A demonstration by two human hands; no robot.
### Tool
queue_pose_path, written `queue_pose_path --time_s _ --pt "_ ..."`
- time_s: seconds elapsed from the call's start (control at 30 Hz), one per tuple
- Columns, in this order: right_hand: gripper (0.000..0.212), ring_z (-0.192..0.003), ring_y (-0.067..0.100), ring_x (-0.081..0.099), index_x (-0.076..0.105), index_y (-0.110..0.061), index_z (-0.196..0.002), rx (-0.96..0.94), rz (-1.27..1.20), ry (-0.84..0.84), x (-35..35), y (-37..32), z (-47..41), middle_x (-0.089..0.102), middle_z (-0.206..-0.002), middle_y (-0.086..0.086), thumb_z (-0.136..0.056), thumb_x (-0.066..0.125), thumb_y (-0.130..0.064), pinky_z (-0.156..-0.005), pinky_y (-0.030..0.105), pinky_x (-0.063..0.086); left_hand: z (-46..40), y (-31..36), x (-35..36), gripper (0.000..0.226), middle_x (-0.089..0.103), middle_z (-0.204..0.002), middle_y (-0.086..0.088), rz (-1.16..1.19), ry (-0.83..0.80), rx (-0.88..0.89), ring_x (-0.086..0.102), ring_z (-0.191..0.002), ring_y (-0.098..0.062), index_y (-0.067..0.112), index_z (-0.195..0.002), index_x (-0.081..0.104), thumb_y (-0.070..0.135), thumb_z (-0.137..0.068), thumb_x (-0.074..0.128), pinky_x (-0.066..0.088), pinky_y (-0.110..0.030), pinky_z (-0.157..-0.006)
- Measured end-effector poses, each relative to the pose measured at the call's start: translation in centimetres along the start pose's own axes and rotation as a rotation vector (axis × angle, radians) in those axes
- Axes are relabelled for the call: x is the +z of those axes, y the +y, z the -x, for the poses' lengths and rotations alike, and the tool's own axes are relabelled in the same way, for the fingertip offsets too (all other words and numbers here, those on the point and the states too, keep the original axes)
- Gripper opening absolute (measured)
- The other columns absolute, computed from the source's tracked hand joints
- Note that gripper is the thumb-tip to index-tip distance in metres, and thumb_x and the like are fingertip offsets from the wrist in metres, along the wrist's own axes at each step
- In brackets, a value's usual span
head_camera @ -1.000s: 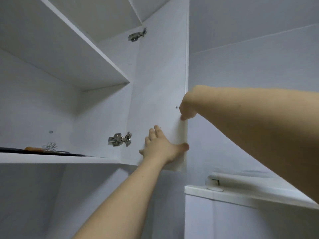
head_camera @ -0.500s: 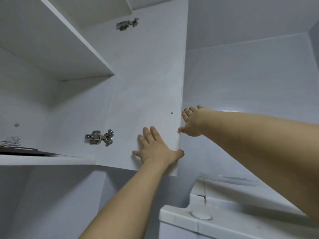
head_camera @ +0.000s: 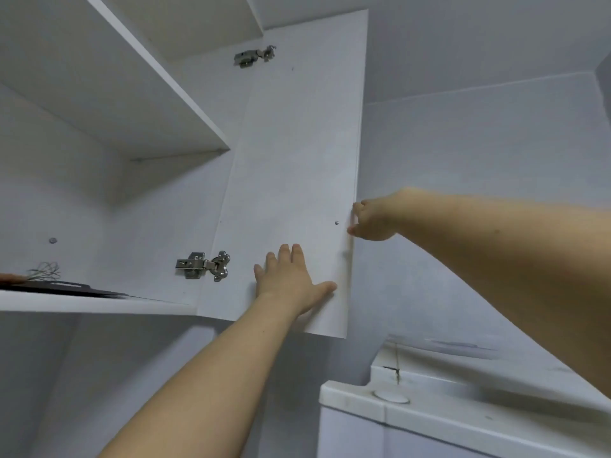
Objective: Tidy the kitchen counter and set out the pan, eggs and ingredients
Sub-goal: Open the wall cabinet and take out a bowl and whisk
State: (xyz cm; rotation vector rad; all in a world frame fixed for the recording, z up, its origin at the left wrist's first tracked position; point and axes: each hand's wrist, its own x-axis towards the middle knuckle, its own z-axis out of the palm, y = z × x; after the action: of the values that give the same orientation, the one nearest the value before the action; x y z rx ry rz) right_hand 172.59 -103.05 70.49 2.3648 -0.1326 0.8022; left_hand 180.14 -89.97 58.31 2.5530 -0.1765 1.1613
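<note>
L fingers point(head_camera: 286, 259) straight, slightly apart, flat vs inner face of open cabinet door point(head_camera: 297, 143); left hand point(head_camera: 291, 280) likely steadying it. R fingertips point(head_camera: 358, 209) curled over door's far-right edge, right hand point(head_camera: 373, 219) gripping, prob. to swing it. Hinges: lower hinge point(head_camera: 203, 266), upper hinge point(head_camera: 254, 56). Far left on bottom shelf point(head_camera: 99, 305): whisk point(head_camera: 44, 271), dark flat item point(head_camera: 59, 287). No pan, eggs or ingredients in view. White appliance top point(head_camera: 429, 411) near right.

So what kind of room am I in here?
Most likely a kitchen: a white wall cabinet with its door swung open on metal hinges, a whisk on the lower shelf, and what looks like a fridge top below right.
</note>
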Motion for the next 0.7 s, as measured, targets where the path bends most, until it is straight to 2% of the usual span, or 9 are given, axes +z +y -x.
queue_pose_path --time_s 0.13,0.3,0.43,0.53,0.6,0.7 --pt "0.055 -0.137 0.028 0.033 0.028 -0.009 -0.145 -0.035 -0.171 0.064 -4.1 -0.2 1.6 0.033 -0.151 0.008 -0.102 0.025 -0.043 -0.107 0.039 0.028 0.4 -4.3 -4.3 0.084 0.014 -0.159 -0.009 -0.188 0.108 0.064 0.015 -0.144 -0.032 0.013 -0.15 0.017 0.064 -0.089 0.043 0.015 -0.049 -0.116" --pt "0.045 -0.13 0.028 0.042 0.038 -0.013 -0.141 -0.08 -0.224 0.154 -8.1 -2.9 3.6 0.042 -0.145 0.007 -0.101 0.031 -0.032 -0.095 0.035 0.035 2.6 -9.5 -10.4 0.076 0.025 -0.153 -0.01 -0.429 0.162 -0.002 0.026 -0.139 -0.032 0.013 -0.146 0.025 0.058 -0.088 0.046 0.022 -0.048 -0.113" --pt "0.044 -0.128 0.03 0.045 0.042 -0.016 -0.138 -0.174 -0.313 0.179 -10.2 -8.0 3.6 0.043 -0.145 0.007 -0.097 0.031 -0.028 -0.104 0.039 0.038 5.3 -12.9 -15.1 0.072 0.027 -0.152 -0.01 -0.575 0.19 -0.073 0.027 -0.138 -0.032 0.013 -0.146 0.025 0.056 -0.092 0.043 0.021 -0.049 -0.114" --pt "0.048 -0.135 0.029 0.038 0.037 -0.015 -0.142 -0.282 -0.44 0.202 -11.9 -12.1 4.2 0.036 -0.151 0.008 -0.097 0.031 -0.028 -0.108 0.04 0.034 7.2 -15.3 -18.6 0.072 0.026 -0.152 -0.008 -0.639 0.202 -0.156 0.027 -0.138 -0.031 0.014 -0.146 0.024 0.057 -0.092 0.043 0.024 -0.051 -0.112" --pt "0.048 -0.138 0.028 0.035 0.033 -0.014 -0.145 -0.339 -0.5 0.216 -13.0 -14.4 5.0 0.032 -0.153 0.007 -0.099 0.03 -0.029 -0.107 0.038 0.031 8.6 -17.0 -20.7 0.071 0.027 -0.152 -0.008 -0.671 0.208 -0.231 0.03 -0.137 -0.031 0.015 -0.145 0.025 0.057 -0.091 0.044 0.025 -0.052 -0.111" --pt "0.047 -0.134 0.028 0.04 0.039 -0.012 -0.142 -0.422 -0.586 0.229 -14.8 -17.6 5.5 0.038 -0.15 0.008 -0.099 0.032 -0.03 -0.105 0.038 0.034 10.7 -19.3 -23.4 0.071 0.031 -0.149 -0.008 -0.762 0.223 -0.354 0.03 -0.136 -0.031 0.014 -0.143 0.028 0.059 -0.09 0.044 0.025 -0.054 -0.11"
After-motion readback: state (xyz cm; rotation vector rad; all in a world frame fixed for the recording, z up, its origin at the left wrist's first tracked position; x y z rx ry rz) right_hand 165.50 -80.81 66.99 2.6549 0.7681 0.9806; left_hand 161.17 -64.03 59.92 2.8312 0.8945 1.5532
